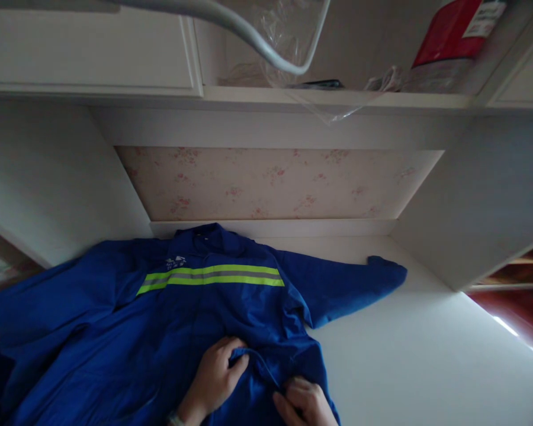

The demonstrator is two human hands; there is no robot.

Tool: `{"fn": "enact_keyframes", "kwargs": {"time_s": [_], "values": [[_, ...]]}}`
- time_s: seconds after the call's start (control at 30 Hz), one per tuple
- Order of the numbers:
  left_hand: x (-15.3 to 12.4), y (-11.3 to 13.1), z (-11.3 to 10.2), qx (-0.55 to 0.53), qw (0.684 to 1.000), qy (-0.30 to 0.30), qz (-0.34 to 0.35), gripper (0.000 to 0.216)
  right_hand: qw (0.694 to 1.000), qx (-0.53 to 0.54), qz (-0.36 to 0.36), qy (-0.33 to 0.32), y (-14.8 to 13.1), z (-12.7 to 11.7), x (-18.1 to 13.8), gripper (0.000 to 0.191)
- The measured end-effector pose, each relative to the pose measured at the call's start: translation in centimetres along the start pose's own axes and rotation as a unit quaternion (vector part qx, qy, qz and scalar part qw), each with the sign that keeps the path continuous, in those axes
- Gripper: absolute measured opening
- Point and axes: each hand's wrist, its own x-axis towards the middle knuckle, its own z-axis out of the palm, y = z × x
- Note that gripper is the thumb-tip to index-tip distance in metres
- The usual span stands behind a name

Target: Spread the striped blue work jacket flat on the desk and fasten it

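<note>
A blue work jacket lies spread front side up on the white desk, its collar toward the wall. A yellow-green and grey reflective stripe crosses the chest, and small white lettering is printed above it. My left hand pinches a fold of the fabric at the lower front between thumb and fingers. Just to the right and nearer, my right hand is closed on the same stretch of cloth, its lower part cut off by the frame edge. One sleeve reaches right across the desk; the other extends left.
White desk surface shows to the right of the jacket. Side panels stand left and right. Overhead, a shelf holds clear plastic and a red package. A pale curved bar hangs in front of it.
</note>
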Motion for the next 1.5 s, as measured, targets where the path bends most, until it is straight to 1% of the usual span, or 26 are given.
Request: {"fn": "enact_keyframes", "kwargs": {"time_s": [0.47,0.73,0.93,1.3,1.5], "values": [[0.15,0.23,-0.07,0.003,1.0,0.002,-0.006,0.02,1.0,-0.005,0.009,-0.009,-0.59,-0.45,0.09,0.048],[0.14,0.39,-0.19,0.002,1.0,0.003,-0.006,0.02,1.0,-0.002,0.01,-0.003,-0.7,-0.48,0.17,0.048],[0.12,0.0,0.06,0.004,1.0,0.004,-0.006,0.019,1.0,0.001,0.003,0.002,-0.68,-0.47,0.13,0.048],[-0.02,-0.12,0.11,0.008,1.0,0.005,-0.002,0.02,1.0,0.011,0.014,0.005,-0.81,-0.4,0.1,0.049],[0.05,-0.18,0.08,0.005,1.0,0.004,0.001,0.02,0.999,0.021,0.033,-0.004,-0.54,-0.3,-0.06,0.049]]}}
